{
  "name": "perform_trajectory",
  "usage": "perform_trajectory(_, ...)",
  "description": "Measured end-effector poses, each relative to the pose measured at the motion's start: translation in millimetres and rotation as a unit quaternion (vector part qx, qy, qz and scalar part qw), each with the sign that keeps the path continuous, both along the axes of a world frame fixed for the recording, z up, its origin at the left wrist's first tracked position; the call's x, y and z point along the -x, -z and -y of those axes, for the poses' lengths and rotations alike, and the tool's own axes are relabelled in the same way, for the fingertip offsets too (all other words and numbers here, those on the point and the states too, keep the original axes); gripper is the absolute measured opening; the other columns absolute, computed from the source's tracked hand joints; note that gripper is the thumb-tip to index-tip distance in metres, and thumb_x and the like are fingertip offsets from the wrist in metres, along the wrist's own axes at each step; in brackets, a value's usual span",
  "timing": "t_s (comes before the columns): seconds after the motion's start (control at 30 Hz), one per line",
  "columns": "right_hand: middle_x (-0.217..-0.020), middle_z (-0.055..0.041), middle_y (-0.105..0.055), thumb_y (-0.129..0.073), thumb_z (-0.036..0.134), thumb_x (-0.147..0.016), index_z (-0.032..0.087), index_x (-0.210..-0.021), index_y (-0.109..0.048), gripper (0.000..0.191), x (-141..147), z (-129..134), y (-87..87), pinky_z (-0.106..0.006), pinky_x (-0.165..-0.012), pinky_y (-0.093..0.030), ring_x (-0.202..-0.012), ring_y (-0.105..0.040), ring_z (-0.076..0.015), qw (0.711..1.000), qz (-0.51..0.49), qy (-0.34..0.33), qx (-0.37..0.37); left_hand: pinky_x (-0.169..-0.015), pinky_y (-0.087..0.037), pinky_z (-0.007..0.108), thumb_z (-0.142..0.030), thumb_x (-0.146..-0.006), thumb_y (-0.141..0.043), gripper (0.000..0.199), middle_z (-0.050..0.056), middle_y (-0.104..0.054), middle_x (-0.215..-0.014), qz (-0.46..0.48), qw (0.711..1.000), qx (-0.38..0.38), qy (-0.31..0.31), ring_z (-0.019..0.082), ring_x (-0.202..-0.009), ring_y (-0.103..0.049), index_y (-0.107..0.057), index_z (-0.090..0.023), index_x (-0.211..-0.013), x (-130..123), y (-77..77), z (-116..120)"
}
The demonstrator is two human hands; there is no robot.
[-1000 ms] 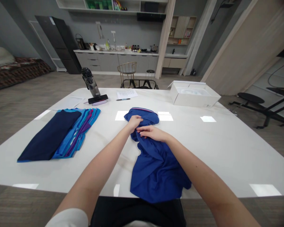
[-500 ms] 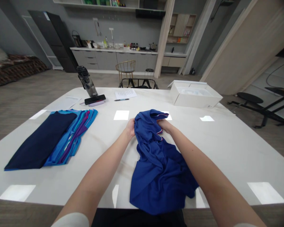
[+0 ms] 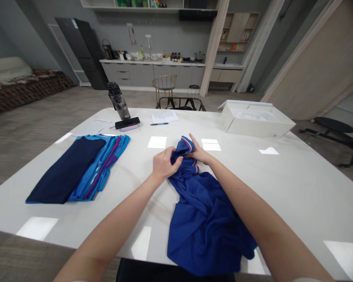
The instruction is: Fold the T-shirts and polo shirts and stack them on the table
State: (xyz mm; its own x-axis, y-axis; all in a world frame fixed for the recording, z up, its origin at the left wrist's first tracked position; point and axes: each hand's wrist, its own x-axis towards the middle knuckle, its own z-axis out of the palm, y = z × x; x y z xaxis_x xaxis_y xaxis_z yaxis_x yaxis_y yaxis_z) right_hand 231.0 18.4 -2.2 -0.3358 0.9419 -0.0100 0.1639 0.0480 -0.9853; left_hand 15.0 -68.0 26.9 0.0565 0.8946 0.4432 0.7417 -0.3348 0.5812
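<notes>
A crumpled royal-blue knit garment [image 3: 207, 219], probably a shirt, lies along the table in front of me, its lower end hanging just over the front edge. Red-and-white striped trim shows at its far end. My left hand [image 3: 164, 162] is closed on the bunched cloth there, thumb on top. Against the trimmed edge is my right hand [image 3: 198, 150], with its index finger stretched out and its other fingers partly hidden behind the fabric. To the left lies a stack of folded clothes [image 3: 67, 168], navy on top, with blue and purple edges fanned out.
A white table [image 3: 282, 196] spans the foreground. Toward its far side are a dark bottle [image 3: 119, 102], a black phone [image 3: 127, 123] on a lilac case, papers [image 3: 164, 116], a pen [image 3: 159, 124] and an open white box [image 3: 255, 119]. A chair [image 3: 181, 103] stands beyond.
My left hand has come over the top of the cloth and bunched its far end. The striped trim has turned up between my hands. The view has shifted left.
</notes>
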Motion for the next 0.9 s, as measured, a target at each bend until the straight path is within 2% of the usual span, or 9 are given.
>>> perform_trajectory(0.1, -0.138, -0.0061, -0.062, -0.089, 0.016, -0.057, 0.03, -0.156, -0.04, 0.112, 7, -5, -4.2, -0.039, -0.104, -0.052, -0.115, -0.065, -0.0219, 0.999, 0.018, -0.029, -0.025, -0.096, -0.047, 0.038, -0.05, -0.09, -0.063, 0.043, 0.013, -0.068, -0.114, -0.09, 0.995, 0.042, -0.017, 0.031, -0.11, -0.064, -0.062, -0.025, -0.125, -7, -1.9, 12)
perform_trajectory(0.2, -0.103, -0.0016, -0.072, -0.088, 0.024, -0.066, 0.025, -0.142, -0.055, 0.083, 15, -6, -3.6, -0.037, -0.088, -0.058, -0.089, -0.068, -0.0189, 0.995, 0.049, -0.074, 0.035, -0.099, -0.046, 0.046, -0.039, -0.087, -0.067, 0.036, 0.015, -0.067, -0.12, -0.1, 0.989, 0.104, -0.035, 0.036, -0.115, -0.061, -0.066, -0.023, -0.119, -4, 5.4, 2)
perform_trajectory(0.33, -0.086, -0.0004, -0.071, -0.08, 0.034, -0.079, 0.021, -0.125, -0.063, 0.05, 24, -4, -1.7, -0.029, -0.071, -0.057, -0.073, -0.065, -0.0154, 0.996, -0.004, -0.032, 0.088, -0.105, -0.045, 0.047, -0.025, -0.084, -0.067, 0.021, 0.014, -0.073, -0.112, 0.131, 0.977, 0.166, 0.01, 0.035, -0.116, -0.063, -0.071, -0.02, -0.105, 17, 18.0, -30)
perform_trajectory(0.4, -0.093, -0.0024, -0.071, -0.07, 0.036, -0.089, 0.021, -0.118, -0.064, 0.033, 23, -6, -1.7, -0.024, -0.066, -0.054, -0.074, -0.064, -0.0128, 0.993, -0.042, 0.053, 0.097, -0.103, -0.048, 0.045, -0.027, -0.08, -0.072, 0.024, 0.011, -0.076, -0.108, 0.352, 0.912, 0.202, 0.049, 0.032, -0.112, -0.066, -0.073, -0.019, -0.103, 30, 20.2, -46)
perform_trajectory(0.53, -0.093, -0.0029, -0.066, -0.06, 0.035, -0.096, 0.022, -0.117, -0.06, 0.025, 17, -13, -1.6, -0.02, -0.049, -0.044, -0.06, -0.057, -0.0096, 0.965, -0.026, 0.201, 0.167, -0.09, -0.056, 0.038, -0.025, -0.078, -0.07, 0.027, 0.007, -0.078, -0.1, 0.658, 0.7, 0.26, 0.092, 0.023, -0.092, -0.071, -0.073, -0.016, -0.104, 53, 17.9, -67)
perform_trajectory(0.63, -0.082, -0.0032, -0.064, -0.065, 0.046, -0.094, 0.019, -0.102, -0.063, 0.028, 22, -17, -0.8, -0.019, -0.04, -0.032, -0.051, -0.051, -0.0088, 0.966, 0.001, 0.174, 0.189, -0.081, -0.058, 0.031, -0.018, -0.08, -0.063, 0.02, 0.006, -0.077, -0.089, 0.724, 0.637, 0.26, 0.052, 0.018, -0.079, -0.071, -0.073, -0.014, -0.098, 61, 20.0, -79)
perform_trajectory(0.7, -0.073, -0.0018, -0.061, -0.072, 0.048, -0.089, 0.017, -0.09, -0.064, 0.031, 29, -17, -1.4, -0.02, -0.038, -0.025, -0.047, -0.046, -0.0076, 0.973, 0.014, 0.131, 0.189, -0.076, -0.058, 0.029, -0.015, -0.082, -0.061, 0.017, 0.005, -0.076, -0.083, 0.727, 0.639, 0.251, -0.017, 0.017, -0.074, -0.071, -0.072, -0.014, -0.094, 62, 26.4, -84)
perform_trajectory(0.8, -0.066, 0.0007, -0.058, -0.082, 0.038, -0.079, 0.016, -0.081, -0.065, 0.028, 44, -14, -7.3, -0.02, -0.039, -0.021, -0.047, -0.041, -0.0063, 0.983, 0.034, 0.048, 0.176, -0.075, -0.058, 0.03, -0.015, -0.084, -0.064, 0.013, 0.004, -0.075, -0.081, 0.689, 0.682, 0.226, -0.098, 0.016, -0.072, -0.071, -0.071, -0.016, -0.095, 59, 39.8, -90)
perform_trajectory(0.9, -0.066, 0.0007, -0.06, -0.084, 0.039, -0.074, 0.016, -0.075, -0.063, 0.032, 60, -4, -21.9, -0.019, -0.042, -0.022, -0.05, -0.04, -0.006, 0.987, 0.057, -0.045, 0.14, -0.081, -0.059, 0.034, -0.018, -0.085, -0.069, 0.016, 0.004, -0.076, -0.085, 0.656, 0.724, 0.2, -0.069, 0.018, -0.078, -0.072, -0.07, -0.017, -0.1, 53, 48.4, -93)
